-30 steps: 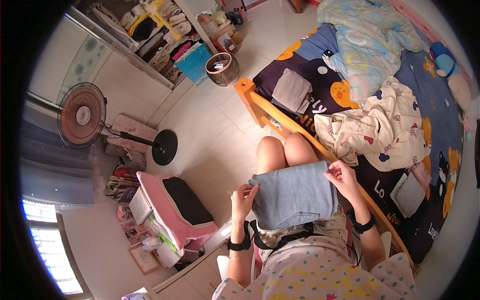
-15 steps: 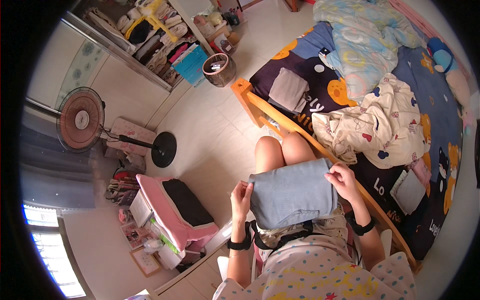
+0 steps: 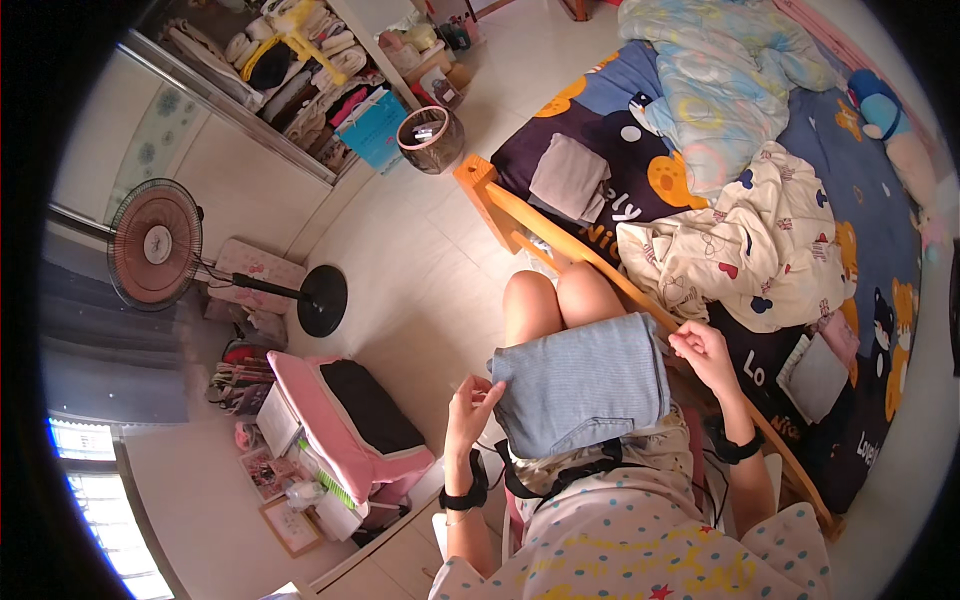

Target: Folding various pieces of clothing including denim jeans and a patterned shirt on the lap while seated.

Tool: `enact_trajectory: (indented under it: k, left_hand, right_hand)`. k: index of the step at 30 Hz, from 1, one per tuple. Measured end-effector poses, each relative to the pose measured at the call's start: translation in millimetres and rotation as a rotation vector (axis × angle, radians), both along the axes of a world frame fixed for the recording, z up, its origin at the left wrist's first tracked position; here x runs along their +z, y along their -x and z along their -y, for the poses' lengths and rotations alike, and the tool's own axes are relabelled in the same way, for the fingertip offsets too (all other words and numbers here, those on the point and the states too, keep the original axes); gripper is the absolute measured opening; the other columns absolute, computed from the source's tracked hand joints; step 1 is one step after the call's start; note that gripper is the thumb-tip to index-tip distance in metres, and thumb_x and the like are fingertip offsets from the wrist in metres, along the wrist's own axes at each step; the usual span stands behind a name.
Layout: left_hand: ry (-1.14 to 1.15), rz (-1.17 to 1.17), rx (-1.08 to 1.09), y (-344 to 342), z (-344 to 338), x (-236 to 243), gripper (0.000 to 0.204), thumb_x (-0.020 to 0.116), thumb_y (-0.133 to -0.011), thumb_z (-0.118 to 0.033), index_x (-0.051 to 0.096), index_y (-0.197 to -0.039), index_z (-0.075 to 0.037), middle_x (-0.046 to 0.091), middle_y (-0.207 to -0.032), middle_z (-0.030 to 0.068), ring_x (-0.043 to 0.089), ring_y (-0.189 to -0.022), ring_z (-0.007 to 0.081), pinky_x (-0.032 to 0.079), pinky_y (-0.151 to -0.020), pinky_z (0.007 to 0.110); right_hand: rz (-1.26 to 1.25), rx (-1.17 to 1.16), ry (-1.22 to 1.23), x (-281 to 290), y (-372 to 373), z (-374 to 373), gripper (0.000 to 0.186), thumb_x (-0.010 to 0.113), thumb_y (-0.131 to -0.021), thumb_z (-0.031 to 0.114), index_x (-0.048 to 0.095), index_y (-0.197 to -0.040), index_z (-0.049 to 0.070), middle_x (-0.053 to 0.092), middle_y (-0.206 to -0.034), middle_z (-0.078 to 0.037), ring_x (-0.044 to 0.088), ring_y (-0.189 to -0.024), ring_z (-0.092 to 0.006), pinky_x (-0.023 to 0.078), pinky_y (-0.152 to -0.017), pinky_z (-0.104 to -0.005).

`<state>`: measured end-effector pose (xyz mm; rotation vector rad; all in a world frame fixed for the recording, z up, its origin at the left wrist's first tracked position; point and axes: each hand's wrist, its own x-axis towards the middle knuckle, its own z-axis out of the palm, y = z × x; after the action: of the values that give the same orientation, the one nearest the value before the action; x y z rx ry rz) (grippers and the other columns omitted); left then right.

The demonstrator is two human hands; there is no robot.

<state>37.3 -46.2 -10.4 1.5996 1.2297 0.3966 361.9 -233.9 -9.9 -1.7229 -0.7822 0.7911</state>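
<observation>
The folded jeans [image 3: 580,385] are lying across the lap, just nearer than the bare knees [image 3: 557,300], with a seam line showing near their near edge. The left hand [image 3: 471,412] is bending its fingers at the left edge of the jeans; whether thumb and finger are gripping the fabric, one cannot tell. The right hand [image 3: 705,357] is hovering just right of the jeans, apart from them, with its fingers curling inward; whether the fingertips are meeting, one cannot tell. A black band [image 3: 465,485] is encircling the left wrist. To the right, the wooden bed frame [image 3: 487,205] is bordering the bed sheet [image 3: 860,190], where a crumpled cream blanket [image 3: 740,250] is lying. Gray folded clothes [image 3: 568,178] are resting on its far left part. A fan [image 3: 155,245] is standing far left.
</observation>
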Motion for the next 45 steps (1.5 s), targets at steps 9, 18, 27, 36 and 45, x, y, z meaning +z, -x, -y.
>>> enact_trajectory:
  k: [9,18,27,36,45]
  left_hand:
    - [-0.011,-0.07,-0.052,14,5,8,0.032,0.073,-0.073,-0.025,0.06,-0.084,0.002,0.065,-0.078,0.0097,0.062,-0.07,0.014,0.05,-0.062,0.027]
    - [-0.016,-0.056,-0.011,1,12,4,0.029,0.073,-0.073,-0.02,0.057,-0.084,0.002,0.064,-0.074,0.0112,0.06,-0.066,0.0133,0.049,-0.06,0.026]
    - [0.185,0.058,-0.009,5,8,-32,0.023,0.063,-0.084,-0.015,0.05,-0.095,0.001,0.059,-0.085,0.0066,0.054,-0.076,0.0082,0.042,-0.066,0.021]
    - [0.066,0.24,0.045,-12,4,-55,0.04,0.061,-0.086,-0.026,0.042,-0.107,0.002,0.057,-0.093,0.0126,0.054,-0.081,0.016,0.045,-0.07,0.029]
    - [0.216,0.163,0.03,-28,-12,-56,0.044,0.053,-0.09,-0.031,0.046,-0.109,0.008,0.053,-0.103,0.0095,0.046,-0.096,0.0126,0.037,-0.085,0.025]
  right_hand:
    - [-0.071,0.198,0.058,7,28,6,0.018,0.069,-0.077,0.012,0.055,-0.076,0.0,0.055,-0.071,-0.002,0.051,-0.057,-0.0041,0.041,-0.052,-0.0187]
    - [-0.006,0.064,-0.03,1,35,-5,0.023,0.064,-0.08,0.003,0.046,-0.094,0.003,0.045,-0.071,0.002,0.04,-0.058,-0.0012,0.034,-0.052,-0.0162]
    - [0.058,-0.043,-0.015,-2,37,-26,0.03,0.069,-0.078,0.017,0.047,-0.093,0.002,0.052,-0.069,-0.004,0.046,-0.056,-0.0073,0.039,-0.051,-0.0224]
    - [0.136,0.011,0.116,-6,28,-31,0.032,0.067,-0.079,0.024,0.045,-0.075,0.001,0.047,-0.059,-0.004,0.045,-0.053,-0.0085,0.039,-0.051,-0.0252]
    - [0.13,0.0,0.119,-48,18,-42,0.035,0.067,-0.078,0.026,0.043,-0.073,0.001,0.045,-0.06,-0.005,0.045,-0.057,-0.0089,0.039,-0.053,-0.0255]
